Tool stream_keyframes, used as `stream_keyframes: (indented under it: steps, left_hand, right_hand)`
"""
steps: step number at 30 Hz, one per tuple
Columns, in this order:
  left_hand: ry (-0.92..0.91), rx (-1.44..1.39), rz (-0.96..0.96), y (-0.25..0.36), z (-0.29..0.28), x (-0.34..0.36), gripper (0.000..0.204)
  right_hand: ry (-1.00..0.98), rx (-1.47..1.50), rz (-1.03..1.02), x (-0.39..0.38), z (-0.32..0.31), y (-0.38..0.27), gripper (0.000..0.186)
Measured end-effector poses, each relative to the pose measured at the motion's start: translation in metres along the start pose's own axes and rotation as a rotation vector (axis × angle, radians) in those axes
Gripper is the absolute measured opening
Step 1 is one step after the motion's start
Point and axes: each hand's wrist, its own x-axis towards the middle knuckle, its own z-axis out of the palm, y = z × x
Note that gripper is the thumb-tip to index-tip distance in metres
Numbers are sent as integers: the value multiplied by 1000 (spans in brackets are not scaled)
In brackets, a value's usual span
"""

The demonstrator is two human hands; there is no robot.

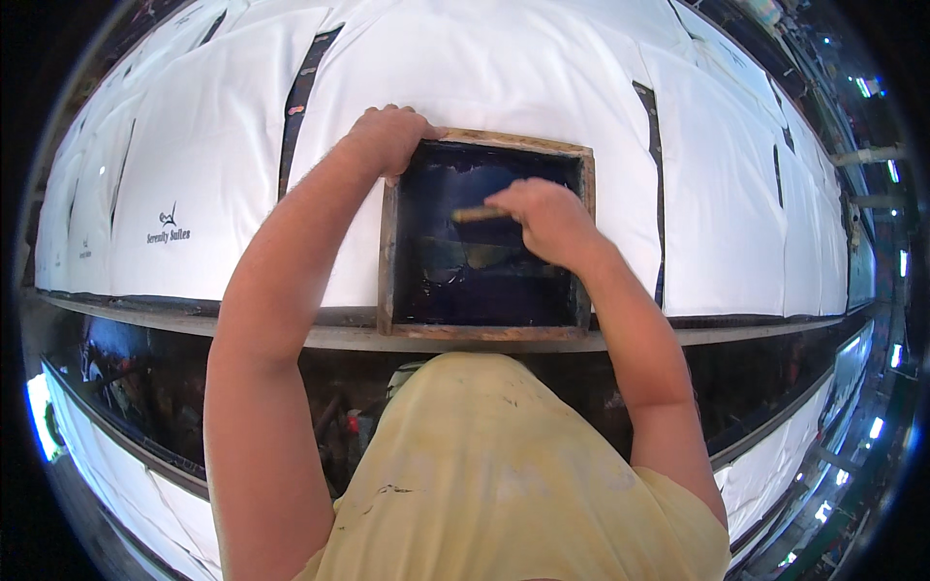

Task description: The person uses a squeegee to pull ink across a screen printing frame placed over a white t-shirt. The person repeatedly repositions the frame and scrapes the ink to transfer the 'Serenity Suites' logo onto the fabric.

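Observation:
My left hand (pixel 389 137) is closed on the top-left corner of a wooden screen frame (pixel 484 331), which lies on white fabric (pixel 339 223) at the front edge of a long table. The inside of the frame (pixel 465 290) is dark blue, with glossy wet-looking patches. My right hand (pixel 547 223) is over the frame's inside, fingers wrapped round a narrow, light wooden tool (pixel 470 215) that extends leftward across the dark surface.
Several white fabric pieces (pixel 717 194) cover the table, some at left bearing a small dark printed emblem (pixel 170 218). The table's rail (pixel 271 327) runs along its front. More white fabric (pixel 170 499) lies on surfaces at both lower sides, beyond a dark gap.

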Motion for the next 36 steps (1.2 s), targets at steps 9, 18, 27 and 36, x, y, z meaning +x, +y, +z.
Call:
stream_keyframes:
  steps: [9,18,27,36]
  left_hand:
    - [-20,0,-41,7,-2,-3,109]
    - [22,-12,-40,5,4,-1,104]
    - [12,24,-70,9,3,-2,103]
    - [-43,-2,-37,2,1,1,117]
  right_hand:
    - [-1,-62,-188,84,22,11,47]
    - [-143,-88,-494,73,8,25,40]
    - [-209,-108,-471,14,-17,60,40]
    - [-62,-150,-185,-68,-9,29,43]
